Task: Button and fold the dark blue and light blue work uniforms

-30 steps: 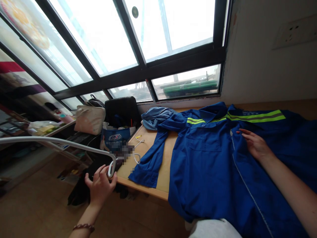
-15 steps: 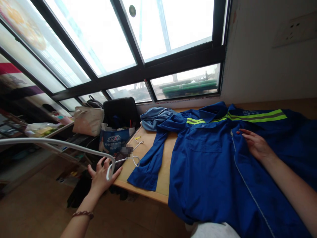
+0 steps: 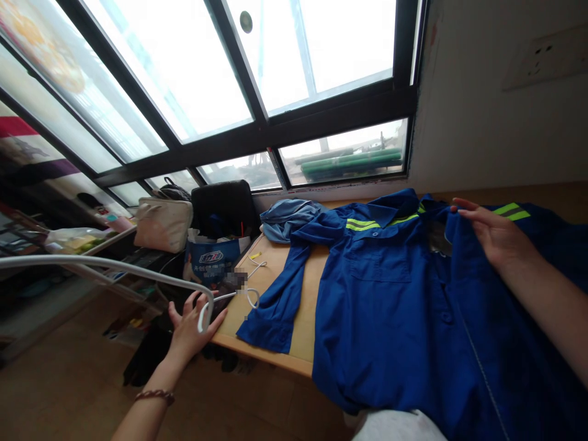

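Note:
A blue work shirt (image 3: 367, 331) with yellow-green reflective bands lies spread on the wooden table (image 3: 305, 331), hanging over the front edge. My right hand (image 3: 491, 236) pinches the edge of its right front panel and holds it raised, leaving a gap beside the buttoned side. At the left table edge, my left hand (image 3: 190, 324) has its thumb and fingers around a dark device (image 3: 223, 301), partly hidden and blurred out. A white cable (image 3: 138, 269) crosses in front of that hand and loops onto the table.
A greyish-blue bundle of cloth (image 3: 291, 219) lies at the back of the table. Left of it are a black chair (image 3: 225, 208), a blue printed bag (image 3: 211, 260) and a beige bag (image 3: 164, 223). Windows and a wall socket (image 3: 546, 55) are behind.
My right hand has moved up and slightly right, lifting the shirt's front panel so that it now stands away from the other half. My left hand has barely moved.

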Motion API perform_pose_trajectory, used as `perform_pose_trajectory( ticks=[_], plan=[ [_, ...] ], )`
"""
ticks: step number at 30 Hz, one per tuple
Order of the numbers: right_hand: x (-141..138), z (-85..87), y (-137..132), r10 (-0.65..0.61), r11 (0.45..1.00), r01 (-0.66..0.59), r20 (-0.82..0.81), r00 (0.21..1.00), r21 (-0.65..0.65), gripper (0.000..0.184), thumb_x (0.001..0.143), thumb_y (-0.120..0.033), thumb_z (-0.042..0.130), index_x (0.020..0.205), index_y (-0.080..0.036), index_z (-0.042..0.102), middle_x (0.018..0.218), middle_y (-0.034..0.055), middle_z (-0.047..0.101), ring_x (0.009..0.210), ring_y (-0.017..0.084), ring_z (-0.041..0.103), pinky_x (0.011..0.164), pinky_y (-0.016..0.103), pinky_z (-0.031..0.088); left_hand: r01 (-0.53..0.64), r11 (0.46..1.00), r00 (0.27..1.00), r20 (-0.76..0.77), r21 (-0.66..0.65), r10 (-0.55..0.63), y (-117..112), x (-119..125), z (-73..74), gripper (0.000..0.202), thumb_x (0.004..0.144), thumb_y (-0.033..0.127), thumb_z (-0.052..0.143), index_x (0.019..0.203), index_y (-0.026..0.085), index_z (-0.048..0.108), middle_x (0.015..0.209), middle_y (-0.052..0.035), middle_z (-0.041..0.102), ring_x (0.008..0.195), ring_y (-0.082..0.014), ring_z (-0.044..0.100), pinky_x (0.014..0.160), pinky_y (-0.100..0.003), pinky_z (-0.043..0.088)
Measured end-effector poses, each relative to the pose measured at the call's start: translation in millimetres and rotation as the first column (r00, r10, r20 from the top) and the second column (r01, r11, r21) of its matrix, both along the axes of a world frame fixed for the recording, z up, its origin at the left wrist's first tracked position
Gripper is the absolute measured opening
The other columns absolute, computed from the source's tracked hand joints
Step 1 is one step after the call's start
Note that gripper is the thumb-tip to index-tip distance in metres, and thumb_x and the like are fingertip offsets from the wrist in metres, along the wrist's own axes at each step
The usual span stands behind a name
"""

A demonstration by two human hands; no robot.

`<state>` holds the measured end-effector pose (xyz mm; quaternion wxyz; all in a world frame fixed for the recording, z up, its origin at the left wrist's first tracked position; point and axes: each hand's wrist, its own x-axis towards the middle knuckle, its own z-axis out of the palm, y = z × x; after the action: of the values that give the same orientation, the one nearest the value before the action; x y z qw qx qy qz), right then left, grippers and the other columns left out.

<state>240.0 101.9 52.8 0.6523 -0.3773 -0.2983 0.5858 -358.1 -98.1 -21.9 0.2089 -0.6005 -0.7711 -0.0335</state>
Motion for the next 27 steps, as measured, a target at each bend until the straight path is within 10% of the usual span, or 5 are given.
perform_pose_trajectory(
  ticks=[11, 20, 27],
  plan=[
    [4.5, -108.9, -5.3, -0.032, 0.995, 0.033, 0.015, 0.999, -0.091, 0.026, 0.06, -0.003, 0.063, 0.083, -0.014, 0.065, 0.074, 0.0065, 0.066, 0.058, 0.011, 0.061, 0.05, 0.013, 0.05, 0.031, 0.999, 0.997, -0.069, -0.018, -0.032, 1.0, -2.8, 0.4, 0.047, 0.072, 0.038, 0.044, 0.115, 0.019, 0.042, 0.122, -0.008, 0.047, 0.122, -0.0252, 0.028, 0.1, -0.054, -0.006],
    [7.0, -84.3, 1.2, -0.057, 0.987, 0.058, 0.007, 0.998, -0.147, 0.025, 0.065, 0.0, 0.056, 0.083, -0.013, 0.066, 0.071, 0.0042, 0.065, 0.053, 0.01, 0.06, 0.045, 0.013, 0.05, -0.018, 1.0, 0.999, -0.047, 0.008, 0.019, 0.7, 2.2, 1.7, 0.053, 0.071, 0.038, 0.044, 0.12, 0.017, 0.037, 0.123, -0.0107, 0.045, 0.123, -0.0264, 0.025, 0.1, -0.053, -0.004],
    [8.7, 3.8, 13.9, -0.097, 0.994, 0.099, 0.034, 0.995, -0.056, 0.024, 0.07, -0.002, 0.052, 0.083, -0.016, 0.067, 0.067, 0.0001, 0.063, 0.049, 0.006, 0.057, 0.043, 0.011, 0.048, 0.001, 1.0, 0.998, -0.06, -0.018, -0.002, 0.7, -0.8, 0.8, 0.05, 0.072, 0.04, 0.042, 0.116, 0.015, 0.042, 0.122, -0.0125, 0.046, 0.122, -0.0288, 0.027, 0.098, -0.056, -0.004]
  ],
)
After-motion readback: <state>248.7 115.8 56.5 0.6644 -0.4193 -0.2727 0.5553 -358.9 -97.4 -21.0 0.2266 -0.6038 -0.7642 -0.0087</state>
